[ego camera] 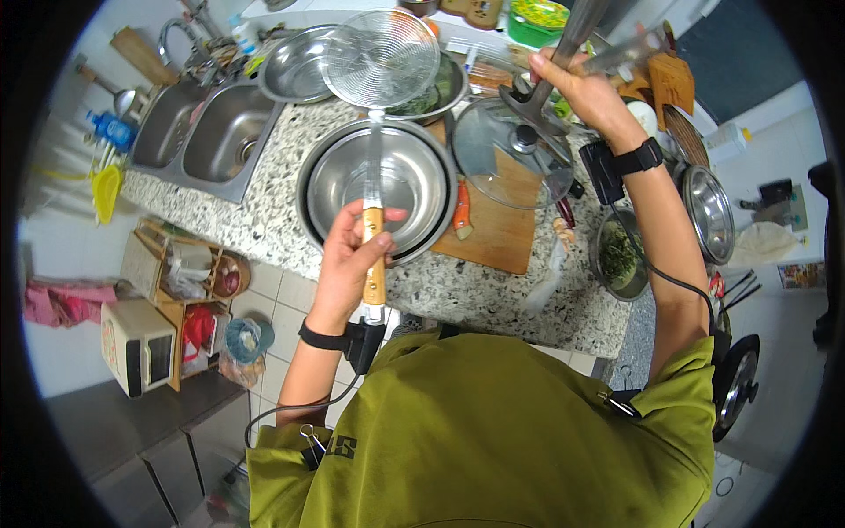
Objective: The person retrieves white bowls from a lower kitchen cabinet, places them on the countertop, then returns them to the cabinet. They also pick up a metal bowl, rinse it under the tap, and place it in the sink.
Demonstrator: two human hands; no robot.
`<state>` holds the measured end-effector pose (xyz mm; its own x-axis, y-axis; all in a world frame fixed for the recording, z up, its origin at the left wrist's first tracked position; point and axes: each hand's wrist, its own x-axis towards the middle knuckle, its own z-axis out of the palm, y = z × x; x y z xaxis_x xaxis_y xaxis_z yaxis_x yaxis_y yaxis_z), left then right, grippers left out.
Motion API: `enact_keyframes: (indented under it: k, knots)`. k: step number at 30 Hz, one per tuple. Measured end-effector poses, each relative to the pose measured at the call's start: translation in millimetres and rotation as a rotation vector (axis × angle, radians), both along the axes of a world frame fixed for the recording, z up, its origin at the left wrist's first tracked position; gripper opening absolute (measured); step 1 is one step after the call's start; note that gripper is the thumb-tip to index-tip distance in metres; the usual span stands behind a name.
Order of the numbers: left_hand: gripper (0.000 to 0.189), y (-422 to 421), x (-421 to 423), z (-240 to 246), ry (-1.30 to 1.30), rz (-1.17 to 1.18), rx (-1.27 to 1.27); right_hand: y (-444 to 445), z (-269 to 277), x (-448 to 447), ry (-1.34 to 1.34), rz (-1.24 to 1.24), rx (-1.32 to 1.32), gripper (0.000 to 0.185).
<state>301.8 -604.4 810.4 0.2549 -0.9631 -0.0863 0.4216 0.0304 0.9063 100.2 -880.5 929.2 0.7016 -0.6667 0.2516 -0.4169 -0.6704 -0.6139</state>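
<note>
My left hand (360,247) grips the wooden handle of a round wire skimmer (381,59). The skimmer's handle crosses above nested stainless steel bowls (409,191), and its mesh hangs over a bowl of leafy greens (429,99). At the upper right my right hand (584,92) is closed round the thick shaft of a metal kitchen utensil (571,46), whose lower end is over a glass lid (482,155); its kind is unclear. The lid lies partly on a wooden cutting board (495,231). An orange-handled tool (461,208) lies on the board's left side.
A double steel sink (224,138) is at the left, with an empty-looking steel basin (300,66) beside it. On the speckled counter (422,290), a bowl of chopped greens (620,257) stands right, near a plastic bag (551,277). Wooden boards (670,86) stand behind my right hand.
</note>
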Motion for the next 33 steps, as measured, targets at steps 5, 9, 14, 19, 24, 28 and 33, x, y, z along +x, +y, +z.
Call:
enact_keyframes:
  k: [5, 9, 14, 19, 24, 28, 33]
  knots:
    - [0.034, -43.3, -43.9, -15.9, 0.154, -0.248, -0.002, -3.6, -21.7, -64.9, -0.075, -0.131, 0.348, 0.032]
    - [0.03, -61.9, -76.8, -36.4, 0.155, -0.318, 0.046, 9.7, -54.9, -96.2, -0.302, -0.152, 0.348, 0.02]
    - [0.032, -76.6, -105.7, -69.6, 0.094, -0.25, 0.029, 32.1, -103.0, -95.6, -0.314, -0.038, 0.27, 0.012]
    - [0.034, -92.3, -120.9, -94.4, 0.131, -0.202, -0.011, 36.1, -129.0, -70.3, 0.16, 0.124, -0.524, 0.026]
    - [0.034, -103.0, -124.6, -108.7, 0.215, -0.165, 0.019, 21.7, -149.3, -42.9, 0.226, 0.258, -0.639, 0.03]
    - [0.037, -99.1, -129.1, -115.9, 0.222, -0.12, 0.063, 13.3, -167.0, -32.5, 0.196, 0.276, -0.685, 0.028]
    - [0.042, -104.7, -128.7, -120.7, -0.199, -0.115, 0.083, 6.7, -181.3, -31.9, 0.176, 0.258, -0.672, 0.027]
